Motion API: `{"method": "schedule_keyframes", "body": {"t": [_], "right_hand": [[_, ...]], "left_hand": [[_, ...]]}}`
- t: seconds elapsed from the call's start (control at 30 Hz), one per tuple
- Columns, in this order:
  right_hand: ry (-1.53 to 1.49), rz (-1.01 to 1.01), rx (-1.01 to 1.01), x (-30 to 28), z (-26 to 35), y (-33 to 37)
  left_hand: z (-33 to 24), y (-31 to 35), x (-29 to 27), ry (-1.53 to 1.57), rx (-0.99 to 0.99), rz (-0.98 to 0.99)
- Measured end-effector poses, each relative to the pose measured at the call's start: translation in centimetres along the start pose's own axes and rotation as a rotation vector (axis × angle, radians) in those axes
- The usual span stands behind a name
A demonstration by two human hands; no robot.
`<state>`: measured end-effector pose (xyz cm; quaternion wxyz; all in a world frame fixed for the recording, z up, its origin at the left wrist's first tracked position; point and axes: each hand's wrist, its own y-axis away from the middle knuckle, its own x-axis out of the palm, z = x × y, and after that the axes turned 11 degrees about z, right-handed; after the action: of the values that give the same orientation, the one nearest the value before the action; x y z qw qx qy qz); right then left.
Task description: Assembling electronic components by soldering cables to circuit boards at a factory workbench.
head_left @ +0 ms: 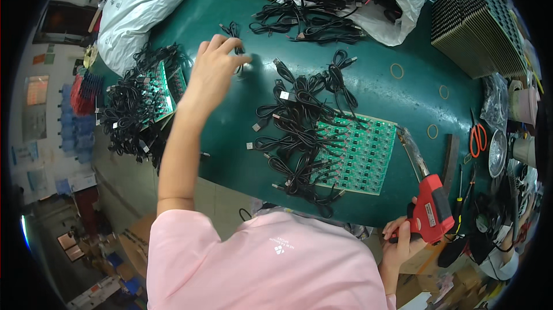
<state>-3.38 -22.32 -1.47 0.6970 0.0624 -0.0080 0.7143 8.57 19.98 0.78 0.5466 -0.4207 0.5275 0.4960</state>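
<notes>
My left hand [214,67] reaches over the green table, fingers bent and apart, above a bundled black USB cable [231,29]. Part of that cable is hidden beneath the fingers, and I see no grip on it. Down at the right, my right hand [402,240] is wrapped round the handle of a red and black soldering gun [431,213]. The gun's metal front end [416,156] points up and left, near the right edge of a green circuit board panel [368,151]. Several black USB cables [299,120] lie across the panel's left part.
White bags [147,8] stand at the back, one spilling black cables [311,16]. Cable-laden boards [164,88] are piled at the left edge. A tall stack of panels [478,28], rubber bands [397,70], orange-handled scissors [477,139] and a dark bar [450,160] are on the right.
</notes>
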Motion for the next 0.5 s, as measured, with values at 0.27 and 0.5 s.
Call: {"method": "schedule_keyframes", "body": {"t": [0.27, 0.5], "right_hand": [[-0.038, 0.093, 0.062, 0.4, 0.3, -0.8], [-0.030, -0.080, 0.011, 2.1, 0.9, -1.1]], "left_hand": [[4.0, 0.8, 2.7, 0.389, 0.206, -0.124], [0.1, -0.5, 2.0, 1.480, -0.138, -0.234]]}}
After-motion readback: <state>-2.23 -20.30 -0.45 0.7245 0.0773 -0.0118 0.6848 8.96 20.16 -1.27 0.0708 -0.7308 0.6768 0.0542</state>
